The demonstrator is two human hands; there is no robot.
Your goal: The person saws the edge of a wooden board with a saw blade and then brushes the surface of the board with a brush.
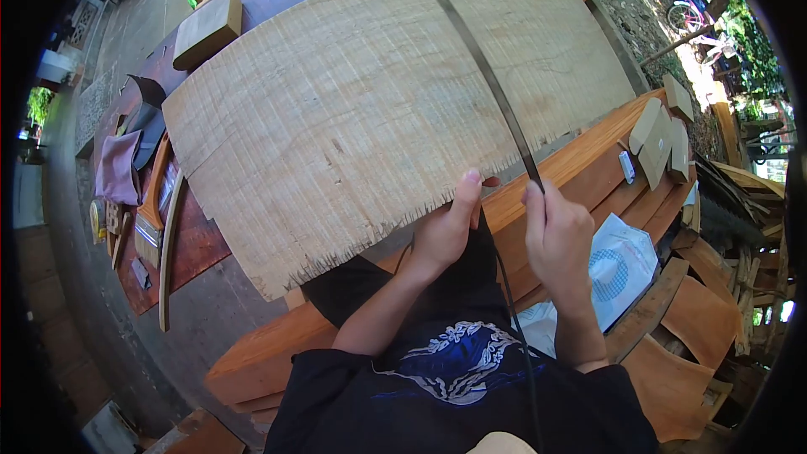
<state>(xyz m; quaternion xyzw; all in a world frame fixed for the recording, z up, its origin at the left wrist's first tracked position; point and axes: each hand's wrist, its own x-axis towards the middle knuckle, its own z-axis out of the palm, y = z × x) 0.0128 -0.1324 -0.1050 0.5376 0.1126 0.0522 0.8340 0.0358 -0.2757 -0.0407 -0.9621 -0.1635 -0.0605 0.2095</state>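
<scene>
A large plywood sheet [370, 101] with a splintered near edge lies across the table. My right hand [557, 225] is closed round the lower end of a long, thin dark metal strip [496, 88], which reaches up over the sheet's right part. At the near edge of the sheet, my left hand [448, 231] has its fingers wrapped round something small and brown, mostly hidden, with the thumb pointing up. What it is cannot be made out. A dark cord [523, 336] hangs down between my arms over the shirt.
At the left are a paintbrush [151, 223], a pink cloth [118, 170] and a curved wooden strip [171, 256]. A wood block [208, 31] sits at the back left. Reddish planks [580, 164] run along the right, with small wood pieces and a printed bag [620, 261].
</scene>
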